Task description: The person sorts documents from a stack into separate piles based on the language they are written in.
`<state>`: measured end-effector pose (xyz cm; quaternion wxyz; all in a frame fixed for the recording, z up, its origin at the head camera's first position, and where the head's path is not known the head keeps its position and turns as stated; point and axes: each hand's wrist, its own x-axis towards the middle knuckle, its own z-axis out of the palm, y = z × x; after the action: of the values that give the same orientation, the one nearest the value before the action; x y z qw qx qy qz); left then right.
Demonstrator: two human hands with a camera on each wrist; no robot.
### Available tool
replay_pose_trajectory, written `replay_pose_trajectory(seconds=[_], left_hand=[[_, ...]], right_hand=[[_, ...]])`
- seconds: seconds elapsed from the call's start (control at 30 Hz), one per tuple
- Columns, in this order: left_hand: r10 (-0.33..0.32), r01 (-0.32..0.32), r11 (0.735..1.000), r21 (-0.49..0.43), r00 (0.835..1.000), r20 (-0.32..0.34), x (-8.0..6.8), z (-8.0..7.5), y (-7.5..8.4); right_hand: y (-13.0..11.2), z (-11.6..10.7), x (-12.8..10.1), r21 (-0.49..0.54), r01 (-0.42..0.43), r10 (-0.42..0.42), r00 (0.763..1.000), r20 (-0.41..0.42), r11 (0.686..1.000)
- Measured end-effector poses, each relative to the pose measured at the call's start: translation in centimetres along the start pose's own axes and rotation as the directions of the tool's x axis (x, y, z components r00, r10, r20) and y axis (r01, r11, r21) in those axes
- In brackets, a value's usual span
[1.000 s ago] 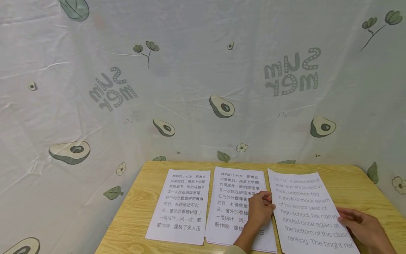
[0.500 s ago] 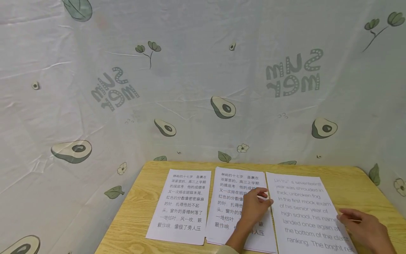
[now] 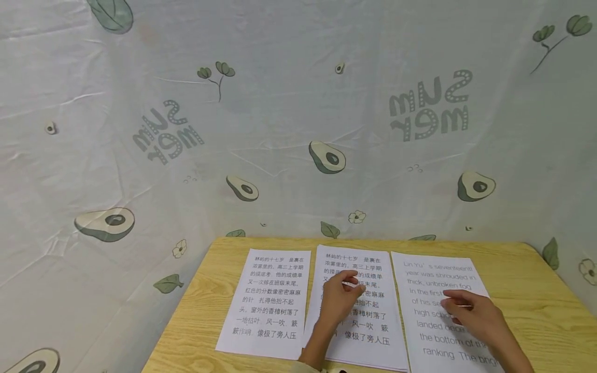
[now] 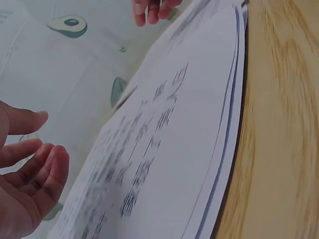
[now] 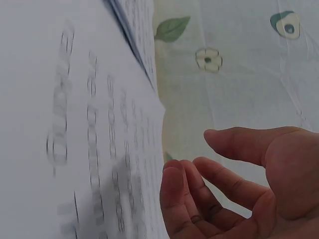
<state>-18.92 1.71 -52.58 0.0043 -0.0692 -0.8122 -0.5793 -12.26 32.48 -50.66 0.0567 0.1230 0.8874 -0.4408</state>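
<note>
Three printed papers lie side by side on a wooden table (image 3: 527, 290). A single sheet of Chinese text (image 3: 272, 305) lies at the left. In the middle is a thin stack of Chinese text sheets (image 3: 373, 321) (image 4: 189, 124), and at the right a sheet of English text (image 3: 434, 274) (image 5: 75, 124). My left hand (image 3: 352, 285) (image 4: 35, 164) hovers over the middle stack with relaxed fingers and holds nothing. My right hand (image 3: 450, 300) (image 5: 219, 184) is over the middle of the English sheet, fingers loosely bent and empty.
A white cloth backdrop (image 3: 280, 129) printed with avocados and leaves hangs behind the table and round its left and right sides. Bare wood (image 3: 196, 321) shows to the left of the papers and on the right.
My left hand has moved left, from the English sheet's left edge onto the middle stack. My right hand has moved left from that sheet's right edge to its middle. The sheet now lies straighter.
</note>
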Motion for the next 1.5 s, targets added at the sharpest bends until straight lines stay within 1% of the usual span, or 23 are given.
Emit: replay_pose_trajectory(seconds=[0.07,0.27,0.47,0.67,0.8,0.9,1.03,1.27,1.33,1.43,1.5], left_hand=[[0.002,-0.002,1.000,0.015,1.000,-0.006,0.1,-1.1,-0.5],[0.020,-0.018,0.999,0.045,0.999,-0.038,0.1,-4.5,-1.8],[-0.015,0.020,0.997,0.068,0.997,-0.076,-0.1,-7.1,-3.3],[-0.043,0.055,0.994,0.096,0.991,-0.129,-0.1,-8.9,-4.5],[-0.047,0.069,0.988,0.138,0.987,-0.154,0.1,-9.3,-4.8],[-0.061,0.084,0.984,0.157,0.988,-0.144,0.2,-9.3,-5.0],[-0.072,0.096,0.979,0.181,0.989,-0.132,0.3,-9.2,-5.1],[-0.060,0.083,0.970,0.228,0.992,-0.107,0.3,-9.0,-5.5],[-0.056,0.080,0.963,0.257,0.994,-0.098,0.3,-8.8,-5.6],[-0.032,0.058,0.948,0.313,0.996,-0.088,0.3,-8.6,-5.7],[-0.012,0.039,0.938,0.345,0.997,-0.080,0.3,-8.5,-5.7]], right_hand=[[-0.7,1.0,0.2,0.017,0.032,-0.032,0.999,0.007,0.999],[-3.0,3.6,0.6,0.066,0.070,-0.071,0.997,0.009,0.995],[-4.8,5.9,0.6,0.099,0.073,-0.073,0.997,-0.001,0.992],[-5.2,7.8,0.8,0.088,0.078,-0.079,0.997,0.004,0.993],[-5.1,8.3,1.0,0.054,0.077,-0.077,0.997,-0.003,0.996],[-4.9,8.5,1.0,0.041,0.065,-0.065,0.998,-0.008,0.997],[-4.7,8.8,1.2,0.015,0.081,-0.081,0.997,-0.019,0.997],[-4.6,9.0,1.1,-0.055,0.120,-0.122,0.992,-0.035,0.991],[-4.7,9.0,1.0,-0.076,0.134,-0.137,0.990,-0.038,0.988],[-4.7,9.1,0.9,-0.099,0.150,-0.154,0.987,-0.036,0.984],[-4.8,9.2,0.9,-0.113,0.144,-0.149,0.988,-0.034,0.983]])
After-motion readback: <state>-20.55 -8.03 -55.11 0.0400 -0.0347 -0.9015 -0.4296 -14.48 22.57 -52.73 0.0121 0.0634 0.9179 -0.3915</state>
